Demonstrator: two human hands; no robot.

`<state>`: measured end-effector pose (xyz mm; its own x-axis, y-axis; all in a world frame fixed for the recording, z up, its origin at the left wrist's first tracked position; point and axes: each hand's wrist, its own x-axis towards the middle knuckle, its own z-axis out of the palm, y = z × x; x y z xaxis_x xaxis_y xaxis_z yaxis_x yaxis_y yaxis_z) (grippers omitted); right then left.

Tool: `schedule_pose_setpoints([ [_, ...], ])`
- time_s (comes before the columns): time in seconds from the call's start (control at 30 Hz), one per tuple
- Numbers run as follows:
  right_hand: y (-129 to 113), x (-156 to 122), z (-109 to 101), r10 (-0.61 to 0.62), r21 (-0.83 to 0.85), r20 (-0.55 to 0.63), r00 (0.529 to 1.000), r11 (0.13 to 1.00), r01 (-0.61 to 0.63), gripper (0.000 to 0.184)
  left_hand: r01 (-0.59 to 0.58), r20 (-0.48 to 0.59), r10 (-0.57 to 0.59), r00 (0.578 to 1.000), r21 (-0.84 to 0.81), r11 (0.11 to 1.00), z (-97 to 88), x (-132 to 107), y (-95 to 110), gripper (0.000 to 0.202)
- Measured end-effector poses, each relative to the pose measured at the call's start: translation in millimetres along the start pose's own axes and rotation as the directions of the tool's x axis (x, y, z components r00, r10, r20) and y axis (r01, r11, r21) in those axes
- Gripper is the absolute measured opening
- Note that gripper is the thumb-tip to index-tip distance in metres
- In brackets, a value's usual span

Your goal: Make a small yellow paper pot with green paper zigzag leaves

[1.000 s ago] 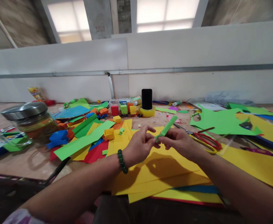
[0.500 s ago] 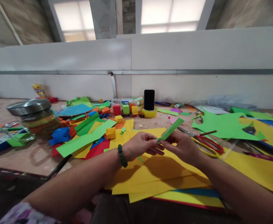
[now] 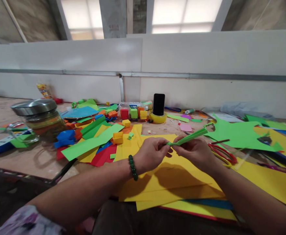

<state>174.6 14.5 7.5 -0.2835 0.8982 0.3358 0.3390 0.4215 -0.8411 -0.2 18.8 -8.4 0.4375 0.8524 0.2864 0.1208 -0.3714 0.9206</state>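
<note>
A folded green paper strip [image 3: 191, 136] is pinched between my two hands above yellow paper sheets [image 3: 162, 182]. My left hand [image 3: 154, 153], with a green bead bracelet [image 3: 133, 167] at the wrist, grips the strip's narrow left end between thumb and fingers. Close beside it, my right hand [image 3: 194, 151] pinches the strip a little further along, and its long free part slants up to the right. Partly hidden behind my right hand lie scissors with red and yellow handles [image 3: 223, 153]. A small folded green paper piece [image 3: 130, 135] rests on the yellow paper to the left.
A glass jar with a metal lid [image 3: 36, 109] stands at the left. Folded paper cubes [image 3: 133, 113] sit near a black phone [image 3: 158, 104] propped in a yellow tape roll [image 3: 158, 118]. Cut green paper [image 3: 240, 135] spreads at the right, and a white panel [image 3: 206, 55] bounds the back.
The strip's free end has swung lower and out to the right, so more of its length shows. Both hands still pinch it, and the whole view has shifted slightly.
</note>
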Motion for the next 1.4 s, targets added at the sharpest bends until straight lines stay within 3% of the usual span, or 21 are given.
schedule_pose_setpoints([
  [0.13, -1.9, -2.5, 0.4, -0.031, -0.067, -0.066, 0.997, 0.997, 0.027, 0.018, -0.165, -0.025, 0.174, 0.984, 0.209, 0.964, -1.7, -3.7, 1.5, 0.017],
  [0.33, -1.5, -7.5, 0.1, -0.256, -0.250, -0.092, 0.962, 0.941, 0.226, 0.010, -0.073, -0.016, 0.075, 0.997, 0.076, 0.994, 0.3, -2.6, 3.2, 0.018],
  [0.47, -7.2, -8.1, 0.8, -0.328, -0.263, -0.110, 0.938, 0.920, 0.290, 0.008, -0.129, -0.049, 0.135, 0.990, 0.109, 0.986, 1.4, -3.5, 3.2, 0.018],
  [0.7, -14.8, -11.0, 7.6, -0.503, -0.418, -0.190, 0.843, 0.819, 0.394, 0.011, -0.216, -0.102, 0.231, 0.968, 0.139, 0.966, 1.3, -5.9, 6.9, 0.020],
  [0.9, -16.2, -18.5, 13.3, -0.497, -0.481, -0.201, 0.844, 0.801, 0.357, 0.007, -0.283, -0.158, 0.328, 0.931, 0.254, 0.925, -0.9, -5.5, 1.8, 0.017],
  [1.03, -16.1, -21.0, 14.2, -0.511, -0.483, -0.165, 0.843, 0.788, 0.382, 0.003, -0.301, -0.154, 0.340, 0.928, 0.229, 0.926, -1.4, -5.6, 1.3, 0.018],
  [1.17, -15.6, -23.3, 13.5, -0.592, -0.508, -0.124, 0.796, 0.727, 0.462, 0.009, -0.305, -0.156, 0.335, 0.929, 0.191, 0.933, -0.9, -7.5, 4.3, 0.020],
  [1.4, -8.9, -32.3, 16.3, -0.696, -0.616, -0.009, 0.718, 0.569, 0.545, 0.033, -0.369, -0.270, 0.423, 0.865, 0.228, 0.901, 2.9, -13.8, 5.9, 0.016],
])
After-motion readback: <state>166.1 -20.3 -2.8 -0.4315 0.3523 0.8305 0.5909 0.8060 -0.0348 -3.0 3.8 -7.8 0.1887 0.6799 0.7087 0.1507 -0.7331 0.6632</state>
